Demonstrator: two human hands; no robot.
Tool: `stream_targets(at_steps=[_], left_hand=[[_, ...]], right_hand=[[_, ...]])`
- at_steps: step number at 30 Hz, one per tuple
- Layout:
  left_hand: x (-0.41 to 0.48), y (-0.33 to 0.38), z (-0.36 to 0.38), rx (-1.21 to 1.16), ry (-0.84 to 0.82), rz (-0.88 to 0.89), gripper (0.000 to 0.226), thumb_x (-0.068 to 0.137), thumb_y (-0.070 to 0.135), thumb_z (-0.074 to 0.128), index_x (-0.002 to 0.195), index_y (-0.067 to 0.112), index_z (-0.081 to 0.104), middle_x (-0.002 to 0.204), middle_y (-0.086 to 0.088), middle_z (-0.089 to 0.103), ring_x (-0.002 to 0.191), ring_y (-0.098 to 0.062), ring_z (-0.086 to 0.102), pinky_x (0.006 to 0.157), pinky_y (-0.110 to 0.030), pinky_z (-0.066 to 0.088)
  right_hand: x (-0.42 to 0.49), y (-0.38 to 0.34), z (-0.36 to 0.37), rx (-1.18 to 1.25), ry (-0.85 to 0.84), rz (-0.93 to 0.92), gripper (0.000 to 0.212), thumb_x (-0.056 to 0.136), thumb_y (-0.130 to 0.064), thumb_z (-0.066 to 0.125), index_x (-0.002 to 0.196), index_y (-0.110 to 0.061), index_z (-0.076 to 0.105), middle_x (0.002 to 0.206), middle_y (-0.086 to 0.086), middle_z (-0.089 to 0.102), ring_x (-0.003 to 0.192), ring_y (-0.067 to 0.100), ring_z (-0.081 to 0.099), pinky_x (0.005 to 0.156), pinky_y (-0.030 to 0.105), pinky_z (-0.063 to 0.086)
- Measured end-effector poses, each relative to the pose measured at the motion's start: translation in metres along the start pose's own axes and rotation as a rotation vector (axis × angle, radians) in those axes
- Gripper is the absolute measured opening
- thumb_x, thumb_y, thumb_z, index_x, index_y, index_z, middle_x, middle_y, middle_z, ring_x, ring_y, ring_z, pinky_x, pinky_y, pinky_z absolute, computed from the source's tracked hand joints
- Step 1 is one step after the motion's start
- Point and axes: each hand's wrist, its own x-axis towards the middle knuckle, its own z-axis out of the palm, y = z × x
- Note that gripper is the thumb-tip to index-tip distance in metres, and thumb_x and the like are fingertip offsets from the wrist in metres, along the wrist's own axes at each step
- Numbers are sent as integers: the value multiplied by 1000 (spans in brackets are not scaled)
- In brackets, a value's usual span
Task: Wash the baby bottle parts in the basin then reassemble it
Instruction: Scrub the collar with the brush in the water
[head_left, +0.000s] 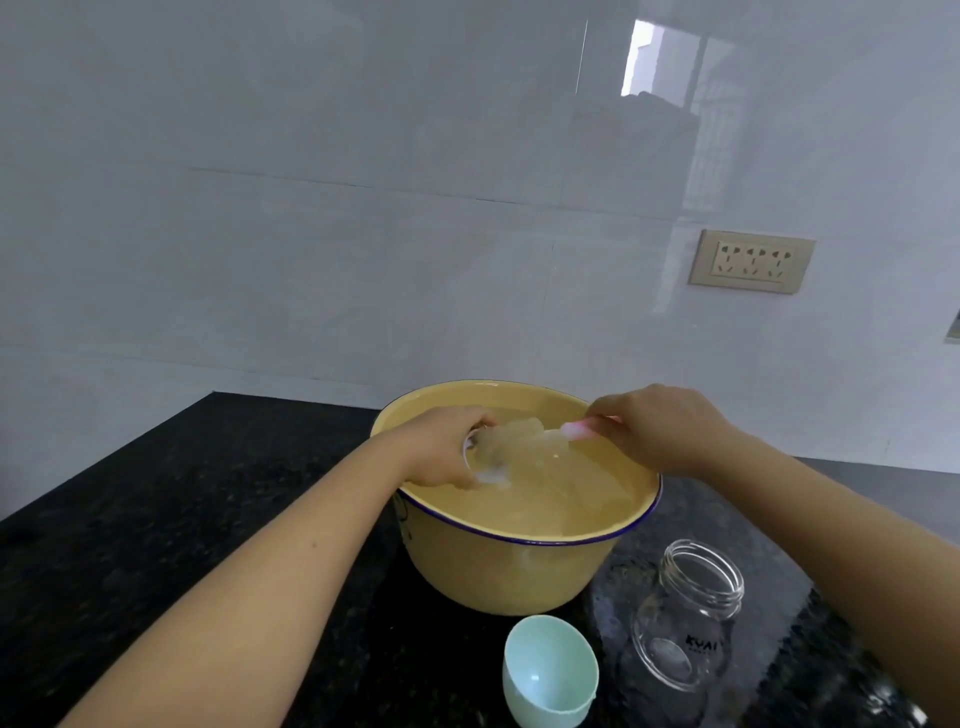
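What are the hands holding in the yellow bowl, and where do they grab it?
The left grip holds a blurry white bottle part round its rim. The right grip pinches a brush by its pink handle.

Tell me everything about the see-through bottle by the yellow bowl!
The bottle is clear, glass by its look, with a wide threaded neck, no lid, and dark letters on its side. It looks empty. It stands on the black speckled counter, right of the green cap, near the yellow basin. Only the counter touches it.
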Motion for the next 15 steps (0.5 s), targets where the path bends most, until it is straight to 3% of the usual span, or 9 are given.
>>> stream_targets(at_steps=[3, 7, 10, 15], left_hand=[[0, 0, 0, -10, 28, 0, 67, 79, 26, 71, 139, 19, 41, 136, 4, 50, 125, -16, 48, 96, -25, 43], [2, -3, 0, 27, 59, -25, 75, 80, 23, 72, 144, 17, 33, 144, 1, 43, 129, -17, 44, 98, -24, 40], [3, -4, 2, 73, 83, -29, 74, 80, 25, 72, 142, 18, 34, 142, 2, 45, 126, -17, 46, 99, -26, 42], [3, -8, 3, 121, 152, -37, 72, 76, 26, 74, 138, 21, 38, 137, 5, 47, 120, -16, 49, 97, -33, 47]], right_hand=[[1, -4, -1, -80, -80, 11, 52, 93, -64, 24, 92, -23, 57, 98, -1, 65, 94, 24, 57, 71, 30, 38], [0, -9, -7, -53, -261, 35, 53, 92, -65, 20, 71, -23, 45, 87, -3, 52, 96, 22, 53, 75, 30, 35], [-3, -14, -9, -87, -311, 28, 59, 91, -67, 19, 82, -21, 55, 94, -1, 56, 97, 22, 53, 76, 30, 35], [-14, -33, -25, -159, -358, -48, 65, 92, -67, 18, 82, -17, 59, 70, -6, 42, 80, 20, 46, 74, 29, 36]])
